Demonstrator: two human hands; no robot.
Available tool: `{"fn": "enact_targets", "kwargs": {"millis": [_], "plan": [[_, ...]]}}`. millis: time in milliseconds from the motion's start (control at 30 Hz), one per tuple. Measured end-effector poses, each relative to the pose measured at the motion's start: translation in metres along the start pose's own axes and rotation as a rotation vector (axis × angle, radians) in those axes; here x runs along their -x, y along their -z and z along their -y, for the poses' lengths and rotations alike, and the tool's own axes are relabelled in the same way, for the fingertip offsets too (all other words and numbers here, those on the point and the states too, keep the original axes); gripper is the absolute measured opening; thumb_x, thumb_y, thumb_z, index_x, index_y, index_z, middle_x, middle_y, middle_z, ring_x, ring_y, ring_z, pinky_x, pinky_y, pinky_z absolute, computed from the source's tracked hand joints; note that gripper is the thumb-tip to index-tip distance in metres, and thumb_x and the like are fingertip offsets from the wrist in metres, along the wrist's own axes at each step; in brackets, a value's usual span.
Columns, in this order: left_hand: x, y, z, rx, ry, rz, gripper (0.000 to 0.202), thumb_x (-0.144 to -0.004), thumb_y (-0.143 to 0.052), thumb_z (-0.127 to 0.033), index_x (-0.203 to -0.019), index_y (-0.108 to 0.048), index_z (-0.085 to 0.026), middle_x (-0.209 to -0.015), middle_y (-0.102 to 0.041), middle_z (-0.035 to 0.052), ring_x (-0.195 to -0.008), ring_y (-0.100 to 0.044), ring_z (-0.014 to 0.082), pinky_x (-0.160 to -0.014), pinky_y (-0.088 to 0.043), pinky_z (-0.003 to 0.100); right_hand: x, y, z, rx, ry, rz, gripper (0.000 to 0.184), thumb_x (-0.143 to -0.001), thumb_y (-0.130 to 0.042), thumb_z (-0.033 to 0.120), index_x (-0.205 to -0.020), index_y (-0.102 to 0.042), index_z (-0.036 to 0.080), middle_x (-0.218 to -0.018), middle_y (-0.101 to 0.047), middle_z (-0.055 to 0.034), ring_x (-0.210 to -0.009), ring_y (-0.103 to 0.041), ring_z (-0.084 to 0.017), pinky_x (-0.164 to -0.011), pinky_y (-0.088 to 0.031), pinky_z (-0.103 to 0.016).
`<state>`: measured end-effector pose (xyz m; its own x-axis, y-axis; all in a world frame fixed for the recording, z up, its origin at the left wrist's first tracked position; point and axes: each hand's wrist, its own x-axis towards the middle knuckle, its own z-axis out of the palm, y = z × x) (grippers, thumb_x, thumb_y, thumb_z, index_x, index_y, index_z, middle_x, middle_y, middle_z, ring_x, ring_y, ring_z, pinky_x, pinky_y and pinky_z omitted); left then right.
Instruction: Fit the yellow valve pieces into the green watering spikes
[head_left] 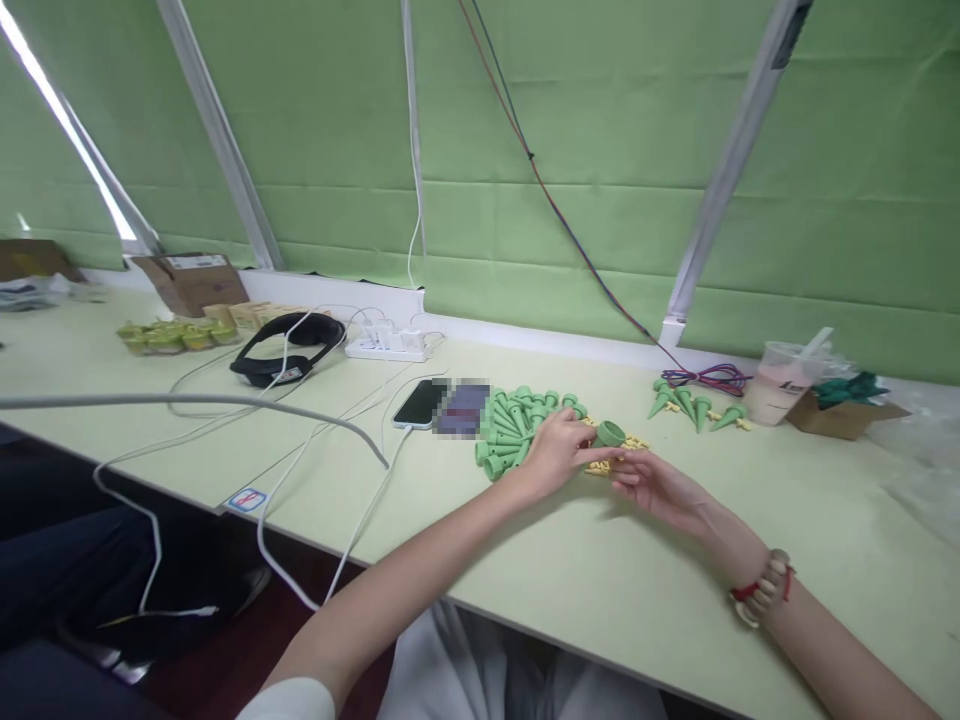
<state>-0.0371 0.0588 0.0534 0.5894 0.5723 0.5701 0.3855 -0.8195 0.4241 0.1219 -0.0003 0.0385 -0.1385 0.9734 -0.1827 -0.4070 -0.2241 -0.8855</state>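
My left hand (pixel 556 452) is closed around a green plastic spike (pixel 610 433), a cone with a round cup-shaped head that faces up and to the right. My right hand (pixel 660 492) meets it from the other side, fingers curled just below the cup; what they pinch, if anything, is hidden. Beside and behind my left hand lies a heap of green spikes (pixel 510 428). Small yellow plastic pieces (pixel 636 442) are spread on the table under and behind both hands. Further right, several green spikes (pixel 702 410) with yellow pieces fitted to them lie apart from the heap.
Left of the heap are a phone (pixel 421 404) on a cable and a blurred-out flat item. A black headset (pixel 287 350), a white power strip (pixel 386 345) and loose cables stand further left. At right are a drink cup (pixel 781 385), a small cardboard box (pixel 840 415) and clear plastic.
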Motion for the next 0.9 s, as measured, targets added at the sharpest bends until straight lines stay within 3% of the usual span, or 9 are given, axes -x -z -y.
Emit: {"fn": "enact_targets", "kwargs": {"millis": [200, 300, 500, 567, 700, 833, 900], "plan": [[0.005, -0.011, -0.005, 0.06, 0.092, 0.002, 0.054, -0.078, -0.051, -0.054, -0.043, -0.03, -0.018, -0.05, -0.027, -0.0027, -0.06, -0.034, 0.0139, -0.057, -0.027, 0.027, -0.002, 0.006, 0.0, 0.301, 0.14, -0.046, 0.024, -0.06, -0.07, 0.037, -0.061, -0.051, 0.021, -0.054, -0.045, 0.0046, -0.05, -0.045, -0.009, -0.056, -0.051, -0.026], [0.007, -0.013, -0.006, 0.138, 0.165, -0.001, 0.056, -0.078, -0.047, -0.057, -0.042, -0.03, -0.018, -0.049, -0.027, -0.0023, -0.06, -0.035, 0.014, -0.055, -0.025, 0.026, 0.0, 0.002, 0.0, 0.478, 0.253, -0.111, 0.03, -0.057, -0.072, 0.038, -0.06, -0.048, 0.02, -0.056, -0.05, 0.0039, -0.052, -0.05, -0.01, -0.054, -0.048, -0.025], [0.01, -0.016, -0.004, 0.339, 0.327, 0.056, 0.058, -0.079, -0.038, -0.063, -0.046, -0.023, -0.018, -0.047, -0.018, -0.0047, -0.046, -0.02, 0.0093, -0.049, -0.017, 0.026, 0.007, -0.004, -0.006, 0.959, 0.751, -0.302, 0.023, -0.067, -0.064, 0.039, -0.063, -0.052, 0.02, -0.063, -0.054, -0.0001, -0.056, -0.052, -0.013, -0.053, -0.045, -0.026], [0.01, -0.018, -0.003, 0.346, 0.322, 0.04, 0.057, -0.079, -0.038, -0.062, -0.047, -0.022, -0.018, -0.048, -0.017, -0.0045, -0.047, -0.02, 0.0096, -0.049, -0.018, 0.026, 0.007, -0.002, -0.008, 1.036, 0.807, -0.321, 0.022, -0.07, -0.062, 0.04, -0.064, -0.053, 0.02, -0.065, -0.055, -0.0008, -0.057, -0.052, -0.014, -0.054, -0.046, -0.026], [0.01, -0.018, -0.002, 0.264, 0.251, -0.015, 0.055, -0.082, -0.037, -0.058, -0.046, -0.029, -0.018, -0.048, -0.029, -0.0023, -0.059, -0.036, 0.0136, -0.056, -0.026, 0.026, 0.001, 0.004, -0.009, 0.93, 0.569, -0.291, 0.031, -0.069, -0.062, 0.049, -0.07, -0.056, 0.018, -0.062, -0.055, -0.0013, -0.054, -0.051, -0.013, -0.049, -0.043, -0.025], [0.009, -0.017, -0.002, 0.201, 0.214, -0.034, 0.054, -0.084, -0.038, -0.056, -0.045, -0.033, -0.019, -0.047, -0.031, -0.0015, -0.064, -0.039, 0.0156, -0.058, -0.028, 0.027, -0.006, 0.008, -0.008, 0.603, 0.28, -0.119, 0.041, -0.066, -0.062, 0.057, -0.07, -0.061, 0.016, -0.061, -0.056, -0.0019, -0.052, -0.052, -0.012, -0.051, -0.046, -0.026], [0.008, -0.016, -0.001, 0.19, 0.196, -0.063, 0.053, -0.083, -0.041, -0.055, -0.045, -0.032, -0.019, -0.049, -0.03, -0.0017, -0.064, -0.039, 0.0155, -0.058, -0.028, 0.027, -0.008, 0.009, -0.008, 0.425, 0.213, -0.12, 0.043, -0.061, -0.068, 0.057, -0.074, -0.064, 0.016, -0.064, -0.059, -0.0023, -0.054, -0.053, -0.012, -0.053, -0.047, -0.025]]}}
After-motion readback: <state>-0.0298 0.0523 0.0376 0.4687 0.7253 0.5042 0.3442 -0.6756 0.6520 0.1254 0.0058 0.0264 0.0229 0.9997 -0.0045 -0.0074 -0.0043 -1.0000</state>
